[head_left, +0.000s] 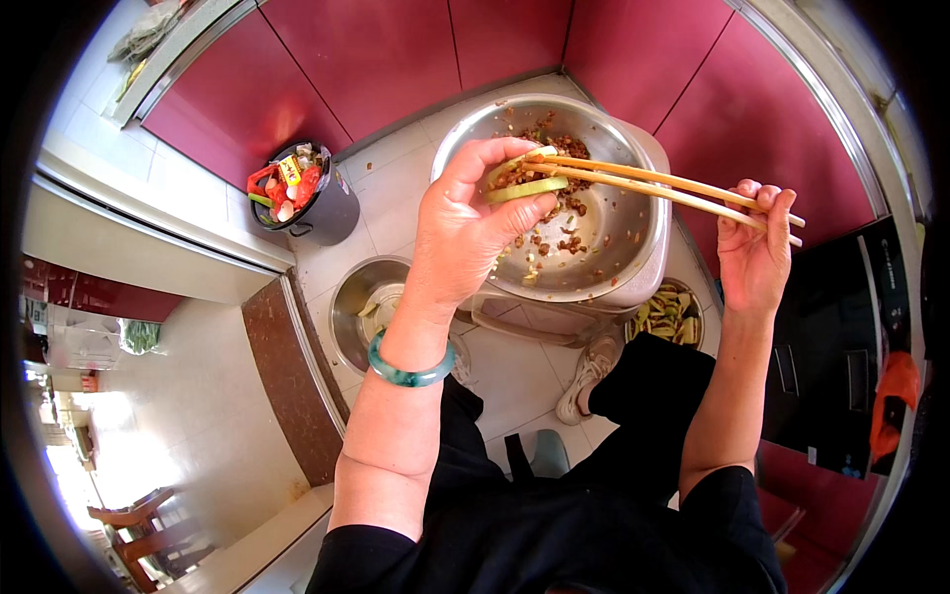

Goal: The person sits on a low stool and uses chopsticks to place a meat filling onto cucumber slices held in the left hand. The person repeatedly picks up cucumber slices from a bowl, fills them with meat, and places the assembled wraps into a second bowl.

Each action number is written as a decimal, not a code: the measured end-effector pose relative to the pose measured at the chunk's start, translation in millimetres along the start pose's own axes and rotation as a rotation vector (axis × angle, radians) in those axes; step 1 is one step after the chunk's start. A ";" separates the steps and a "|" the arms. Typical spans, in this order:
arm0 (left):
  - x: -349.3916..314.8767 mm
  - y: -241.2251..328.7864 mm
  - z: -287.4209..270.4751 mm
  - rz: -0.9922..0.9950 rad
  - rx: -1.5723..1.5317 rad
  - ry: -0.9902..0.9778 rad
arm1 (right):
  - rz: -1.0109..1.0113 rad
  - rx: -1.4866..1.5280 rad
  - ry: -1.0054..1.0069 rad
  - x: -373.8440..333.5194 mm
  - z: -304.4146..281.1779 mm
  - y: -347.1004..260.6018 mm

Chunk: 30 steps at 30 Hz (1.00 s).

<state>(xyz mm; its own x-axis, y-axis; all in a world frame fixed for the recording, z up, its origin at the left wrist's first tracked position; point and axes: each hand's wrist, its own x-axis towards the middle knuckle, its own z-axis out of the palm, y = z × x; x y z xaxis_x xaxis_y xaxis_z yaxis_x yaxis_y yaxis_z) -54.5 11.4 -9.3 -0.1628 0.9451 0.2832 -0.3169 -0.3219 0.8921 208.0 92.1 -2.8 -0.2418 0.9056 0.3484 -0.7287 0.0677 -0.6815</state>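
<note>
Green vegetable piece [539, 188], two flaps parted around brown filling, is in my left hand [465, 223], above the largest vessel, one wide steel bowl [599, 259] with more filling [569, 148] scattered inside. One dark bin [332, 213] stands to my left, full of rubbish. Nearer me is one smaller steel bowl [351, 332], partly behind my forearm. One heap of cut green slices [665, 319], too crowded to count, lies by my foot. My left thumb and fingers pinch the piece; my right hand [754, 247] curls around two chopsticks [673, 180], tips at the filling between the flaps. One green bangle [411, 376] rings my left wrist. One yellow packet [290, 170] in the bin bears tiny dark printing.
</note>
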 end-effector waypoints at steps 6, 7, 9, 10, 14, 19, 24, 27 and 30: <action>1.1 -1.1 -5.2 0.029 0.109 0.011 | -0.051 -0.066 0.002 -1.9 0.9 -6.9; 1.6 -1.9 -5.6 0.051 0.143 0.013 | -0.055 -0.068 -0.011 -2.0 4.0 -7.4; 2.4 -3.7 -5.0 0.095 0.209 0.014 | -0.061 -0.087 -0.022 -2.3 7.1 -5.4; 2.2 -3.4 -4.1 0.095 0.204 0.014 | -0.062 -0.103 -0.021 -2.4 8.0 -3.9; 1.5 -2.4 -3.3 0.090 0.202 0.011 | -0.036 -0.165 -0.031 -2.5 9.7 -4.6; 3.3 -1.1 -2.0 0.145 0.345 -0.006 | -0.044 -0.091 -0.010 -1.1 9.5 -6.7; 3.3 -1.7 -3.5 0.192 0.479 -0.049 | -0.060 -0.217 -0.026 -1.5 13.2 -5.2; 1.2 -0.1 1.8 0.070 0.300 0.001 | -0.079 -0.270 -0.057 -1.5 13.8 -6.2; 2.7 -1.1 -1.5 0.104 0.394 -0.022 | -0.079 -0.241 -0.055 -1.1 14.2 -7.2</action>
<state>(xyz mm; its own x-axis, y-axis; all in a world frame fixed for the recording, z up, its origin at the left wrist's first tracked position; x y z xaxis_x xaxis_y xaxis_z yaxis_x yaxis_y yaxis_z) -55.9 14.2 -10.0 -0.1535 0.9110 0.3827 0.0834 -0.3740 0.9237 204.4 84.6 10.9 -0.2298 0.8698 0.4366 -0.5745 0.2409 -0.7823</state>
